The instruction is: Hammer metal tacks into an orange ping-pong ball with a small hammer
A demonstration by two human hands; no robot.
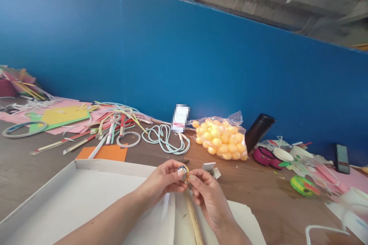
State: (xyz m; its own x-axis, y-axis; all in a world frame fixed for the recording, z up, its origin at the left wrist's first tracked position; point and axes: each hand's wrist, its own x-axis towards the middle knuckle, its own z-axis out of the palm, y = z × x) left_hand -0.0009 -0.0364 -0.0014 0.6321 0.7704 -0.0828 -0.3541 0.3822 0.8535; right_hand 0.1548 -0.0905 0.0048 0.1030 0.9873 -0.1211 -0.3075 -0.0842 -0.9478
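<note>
In the head view, my left hand is closed round a small shiny silver rounded piece with a yellow part along its right side. My right hand pinches at that yellow edge with thumb and forefinger, so both hands meet at the piece. The fingers cover much of it, and its exact kind cannot be made out. Below the hands, a pale wooden stick points toward me over white board. Just behind the right hand is a small opened white box.
A shallow white tray lies left. Behind are an orange sheet, coiled pale-blue cord, a bag of orange balls and a black tumbler. At right sit a green-yellow tape roll and a phone. A blue partition rises behind.
</note>
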